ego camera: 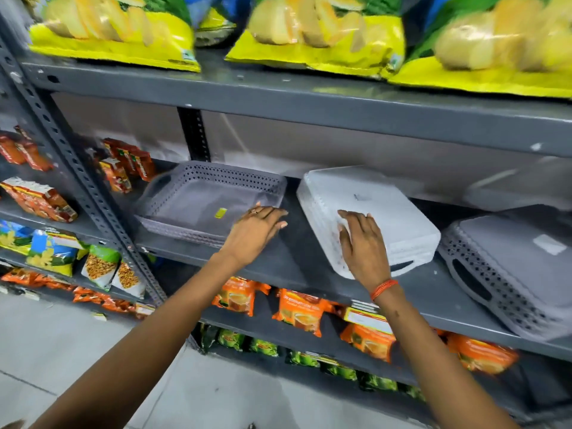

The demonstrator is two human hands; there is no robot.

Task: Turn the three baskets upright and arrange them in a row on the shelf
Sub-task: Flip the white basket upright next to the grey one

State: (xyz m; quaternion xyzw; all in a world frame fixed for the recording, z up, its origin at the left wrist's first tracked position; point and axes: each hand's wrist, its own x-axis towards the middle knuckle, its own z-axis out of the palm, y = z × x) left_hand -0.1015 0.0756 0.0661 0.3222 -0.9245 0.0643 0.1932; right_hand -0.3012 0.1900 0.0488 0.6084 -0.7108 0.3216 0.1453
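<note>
Three perforated plastic baskets sit on the grey metal shelf [278, 267]. The grey basket [192, 199] on the left stands upright, its open side up, with a yellow sticker inside. The white basket [387, 212] in the middle lies upside down, bottom facing up. A second grey basket [507, 274] at the right is also upside down, overhanging the shelf's front edge. My left hand [258, 226] hovers with fingers apart by the upright basket's near right corner. My right hand [360, 243] rests flat on the white basket's near left side, holding nothing.
Yellow-green chip bags [117, 32] fill the shelf above. Orange packets [297, 308] line the shelf below. Red and orange packets [127, 162] stand left of the upright basket. A slotted upright post [77, 168] rises at the left. Grey floor [77, 351] lies below.
</note>
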